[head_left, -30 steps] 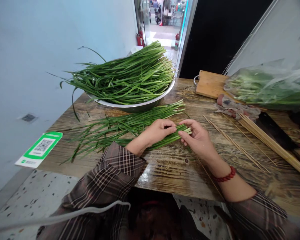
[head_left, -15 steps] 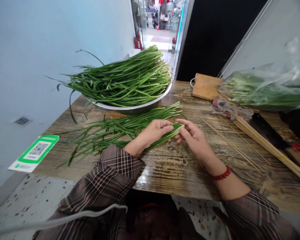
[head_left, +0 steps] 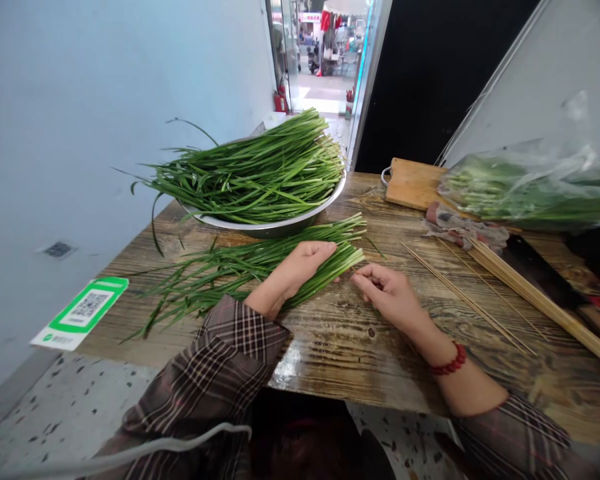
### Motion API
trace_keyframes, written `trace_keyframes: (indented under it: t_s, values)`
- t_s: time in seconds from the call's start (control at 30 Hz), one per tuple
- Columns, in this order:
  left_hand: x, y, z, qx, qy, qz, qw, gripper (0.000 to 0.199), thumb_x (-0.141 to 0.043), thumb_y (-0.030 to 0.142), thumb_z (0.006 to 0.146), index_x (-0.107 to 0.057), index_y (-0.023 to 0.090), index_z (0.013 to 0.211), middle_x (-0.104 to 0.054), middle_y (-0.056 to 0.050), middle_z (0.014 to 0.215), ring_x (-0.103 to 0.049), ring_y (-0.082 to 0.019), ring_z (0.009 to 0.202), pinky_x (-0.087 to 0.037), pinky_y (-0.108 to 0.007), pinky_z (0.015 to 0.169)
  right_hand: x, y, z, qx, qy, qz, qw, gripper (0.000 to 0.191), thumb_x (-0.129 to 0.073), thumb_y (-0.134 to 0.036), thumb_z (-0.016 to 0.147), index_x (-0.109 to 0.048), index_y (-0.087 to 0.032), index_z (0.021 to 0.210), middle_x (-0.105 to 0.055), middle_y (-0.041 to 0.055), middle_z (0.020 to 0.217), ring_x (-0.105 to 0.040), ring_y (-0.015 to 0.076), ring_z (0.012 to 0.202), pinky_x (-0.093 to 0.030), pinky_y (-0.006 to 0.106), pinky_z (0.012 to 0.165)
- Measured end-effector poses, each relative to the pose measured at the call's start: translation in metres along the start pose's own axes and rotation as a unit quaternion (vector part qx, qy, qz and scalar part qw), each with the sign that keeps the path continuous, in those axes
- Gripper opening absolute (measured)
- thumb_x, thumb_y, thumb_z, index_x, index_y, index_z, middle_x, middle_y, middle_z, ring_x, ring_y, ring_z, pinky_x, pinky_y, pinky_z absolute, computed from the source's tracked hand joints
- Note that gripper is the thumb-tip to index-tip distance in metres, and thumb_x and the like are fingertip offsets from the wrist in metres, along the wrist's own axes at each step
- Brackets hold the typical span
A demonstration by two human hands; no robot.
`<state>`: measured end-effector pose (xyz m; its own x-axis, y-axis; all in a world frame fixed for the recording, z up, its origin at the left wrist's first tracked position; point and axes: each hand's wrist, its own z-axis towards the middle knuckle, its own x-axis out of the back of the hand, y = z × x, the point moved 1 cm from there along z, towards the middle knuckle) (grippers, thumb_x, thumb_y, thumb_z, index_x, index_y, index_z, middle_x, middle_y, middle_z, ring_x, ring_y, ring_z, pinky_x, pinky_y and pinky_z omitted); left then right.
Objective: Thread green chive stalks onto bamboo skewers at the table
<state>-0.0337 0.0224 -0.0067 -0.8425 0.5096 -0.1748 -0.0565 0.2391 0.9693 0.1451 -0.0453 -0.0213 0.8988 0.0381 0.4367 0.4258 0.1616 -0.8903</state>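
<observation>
A bunch of garlic chives [head_left: 343, 260] is held in my left hand [head_left: 303, 267], its thumb lying across the stalks and its fingers closed around them. The pale cut ends stick out to the right, and the leaves trail left over the table. Just right of those ends, my right hand [head_left: 387, 290] pinches a thin stick that looks like a bamboo skewer; only a short tip shows at the fingertips, and the rest is mostly hidden by the hand. More loose chives [head_left: 350, 228] lie behind my left hand.
A metal basin [head_left: 280, 225] heaped with chives stands behind. At right are loose skewers [head_left: 467, 297], a skewer bundle [head_left: 545, 300], a black-bladed knife [head_left: 540, 270], a cutting board [head_left: 414, 183] and a bag of greens [head_left: 530, 187]. A QR-code card [head_left: 87, 310] sits at left.
My right hand has drawn away from the cut ends, slightly down and right, and its fingers have closed into a pinch. My left hand keeps its hold on the chives.
</observation>
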Motion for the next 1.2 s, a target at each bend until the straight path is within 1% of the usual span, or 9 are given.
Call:
trace_keyframes:
  t_s: [0.1,0.17,0.23,0.37,0.47,0.63,0.73,0.9,1.2]
  values:
    - [0.003,-0.001,0.002,-0.027,0.031,0.037,0.998,0.045,-0.066,0.055,0.074,-0.071,0.011,0.083,-0.069,-0.005,0.071,-0.061,-0.014,0.065,-0.049,-0.023,0.063,-0.001,0.001,0.0,0.005,0.0,-0.004,1.0,0.026,-0.054,-0.039,0.087,-0.063,-0.017,0.076,-0.053,-0.0026,0.053,-0.048,0.011,0.05,-0.035,0.024,0.051]
    - [0.005,0.002,0.001,-0.058,0.062,0.077,0.993,0.041,-0.068,0.051,0.073,-0.071,0.011,0.081,-0.069,-0.004,0.075,-0.06,-0.013,0.07,-0.047,-0.022,0.066,-0.001,0.001,-0.001,0.0,0.0,-0.002,1.0,0.025,-0.055,-0.039,0.087,-0.063,-0.018,0.076,-0.054,-0.0026,0.053,-0.048,0.011,0.049,-0.035,0.024,0.051]
    - [0.006,0.007,-0.001,-0.08,0.086,0.113,0.987,0.037,-0.068,0.048,0.073,-0.071,0.011,0.078,-0.068,-0.003,0.076,-0.057,-0.011,0.069,-0.044,-0.021,0.065,0.0,0.001,-0.001,-0.002,0.0,-0.002,1.0,0.025,-0.055,-0.039,0.087,-0.063,-0.018,0.076,-0.054,-0.0027,0.052,-0.048,0.011,0.049,-0.035,0.024,0.05]
    - [0.006,0.016,-0.005,-0.091,0.09,0.144,0.981,0.031,-0.071,0.041,0.071,-0.07,0.011,0.076,-0.064,-0.002,0.071,-0.051,-0.01,0.064,-0.039,-0.02,0.06,0.0,0.001,-0.001,0.004,0.001,-0.001,1.0,0.026,-0.055,-0.04,0.087,-0.063,-0.018,0.077,-0.054,-0.0028,0.052,-0.047,0.0111,0.048,-0.034,0.024,0.049]
    - [0.006,0.018,-0.006,-0.098,0.093,0.148,0.98,0.027,-0.072,0.038,0.069,-0.069,0.011,0.073,-0.062,-0.001,0.07,-0.05,-0.009,0.064,-0.037,-0.02,0.059,0.0,0.001,-0.001,0.005,0.002,-0.002,1.0,0.025,-0.055,-0.039,0.087,-0.062,-0.018,0.076,-0.055,-0.0025,0.053,-0.049,0.0112,0.049,-0.035,0.024,0.05]
    - [0.005,0.017,-0.004,-0.102,0.125,0.134,0.978,0.021,-0.067,0.031,0.073,-0.063,0.011,0.07,-0.061,0.0,0.067,-0.048,-0.008,0.06,-0.036,-0.02,0.058,0.0,-0.002,-0.002,0.001,-0.003,-0.002,1.0,0.025,-0.055,-0.04,0.087,-0.061,-0.018,0.075,-0.053,-0.0031,0.051,-0.047,0.0109,0.047,-0.035,0.024,0.049]
    - [0.004,0.017,-0.004,-0.107,0.124,0.115,0.98,0.019,-0.065,0.03,0.074,-0.059,0.012,0.071,-0.06,0.0,0.066,-0.047,-0.007,0.058,-0.036,-0.02,0.057,0.001,-0.006,-0.002,0.003,-0.006,0.0,1.0,0.025,-0.055,-0.039,0.087,-0.061,-0.018,0.075,-0.052,-0.0032,0.051,-0.047,0.0108,0.047,-0.035,0.024,0.049]
    - [0.001,0.016,-0.004,-0.131,0.116,0.12,0.977,0.017,-0.069,0.026,0.069,-0.058,0.012,0.072,-0.053,0.004,0.063,-0.044,-0.006,0.058,-0.033,-0.019,0.056,0.0,-0.006,-0.002,0.008,-0.006,0.009,1.0,0.026,-0.056,-0.041,0.086,-0.061,-0.018,0.074,-0.052,-0.0033,0.05,-0.047,0.0105,0.046,-0.035,0.023,0.048]
    - [0.0,0.016,-0.005,-0.107,0.133,0.078,0.982,0.018,-0.071,0.022,0.066,-0.063,0.012,0.077,-0.063,0.0,0.07,-0.055,-0.009,0.065,-0.04,-0.02,0.063,0.0,-0.004,-0.002,-0.002,-0.003,0.011,1.0,0.024,-0.055,-0.039,0.085,-0.06,-0.018,0.074,-0.049,-0.0036,0.051,-0.045,0.0105,0.047,-0.034,0.024,0.048]
